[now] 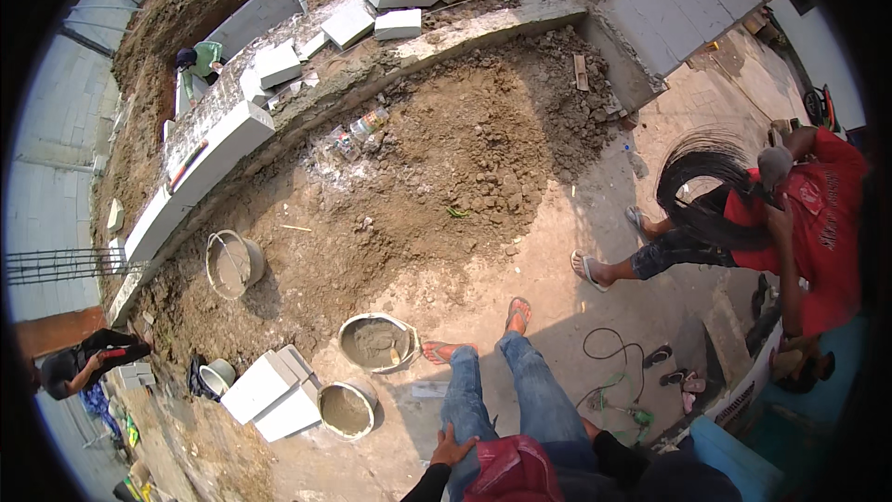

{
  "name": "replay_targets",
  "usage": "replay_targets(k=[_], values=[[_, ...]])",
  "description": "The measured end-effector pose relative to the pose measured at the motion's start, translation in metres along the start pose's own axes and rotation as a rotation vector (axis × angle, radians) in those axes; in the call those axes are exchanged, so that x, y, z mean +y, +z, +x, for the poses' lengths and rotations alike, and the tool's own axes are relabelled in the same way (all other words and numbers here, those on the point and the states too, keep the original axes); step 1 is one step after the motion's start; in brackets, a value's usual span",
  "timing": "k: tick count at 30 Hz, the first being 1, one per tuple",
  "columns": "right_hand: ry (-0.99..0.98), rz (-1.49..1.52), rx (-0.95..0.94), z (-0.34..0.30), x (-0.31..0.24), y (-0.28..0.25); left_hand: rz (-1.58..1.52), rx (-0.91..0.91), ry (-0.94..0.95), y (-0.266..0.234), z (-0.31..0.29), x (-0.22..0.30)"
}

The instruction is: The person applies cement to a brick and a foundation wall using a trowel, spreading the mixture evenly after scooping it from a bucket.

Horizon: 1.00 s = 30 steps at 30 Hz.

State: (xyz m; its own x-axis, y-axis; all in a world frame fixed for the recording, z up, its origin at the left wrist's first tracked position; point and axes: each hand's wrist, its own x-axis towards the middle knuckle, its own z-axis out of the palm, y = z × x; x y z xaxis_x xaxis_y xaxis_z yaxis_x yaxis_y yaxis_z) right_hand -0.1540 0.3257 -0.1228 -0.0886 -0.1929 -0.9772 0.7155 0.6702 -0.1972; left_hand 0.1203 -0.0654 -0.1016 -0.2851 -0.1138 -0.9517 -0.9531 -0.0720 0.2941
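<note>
My left hand rests on my left thigh with its fingers spread and nothing in them. Beside my right thigh only a small part of my right hand shows; its fingers are hidden. Close to my feet stands a wide bucket of grey mortar, with a trowel handle sticking out of the mix. A second mortar bucket is nearer, left of my legs. White lightweight blocks lie stacked to its left.
A bucket stands by the low block wall, where a spirit level lies. At right a person in red carries a coil of black wire. A dark cable and sandals lie nearby. Loose soil spreads ahead.
</note>
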Motion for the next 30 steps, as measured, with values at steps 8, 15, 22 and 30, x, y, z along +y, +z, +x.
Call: replay_targets(k=[8, 15, 22, 30], values=[[0.41, -0.136, -0.222, -0.052, -0.142, 0.063, 0.072, 0.027, 0.006, -0.035, -0.056, 0.006], [0.025, -0.307, -0.108, -0.072, -0.177, 0.086, 0.185, 0.094, 0.087, -0.093, -0.071, 0.038], [0.023, -0.232, 0.139, -0.045, -0.13, 0.039, -1.038, 0.286, 0.214, -0.177, -0.113, 0.061], [0.071, -0.489, 0.199, -0.024, -0.195, 0.165, -0.566, 0.705, -0.254, -0.173, -0.123, -0.231]])
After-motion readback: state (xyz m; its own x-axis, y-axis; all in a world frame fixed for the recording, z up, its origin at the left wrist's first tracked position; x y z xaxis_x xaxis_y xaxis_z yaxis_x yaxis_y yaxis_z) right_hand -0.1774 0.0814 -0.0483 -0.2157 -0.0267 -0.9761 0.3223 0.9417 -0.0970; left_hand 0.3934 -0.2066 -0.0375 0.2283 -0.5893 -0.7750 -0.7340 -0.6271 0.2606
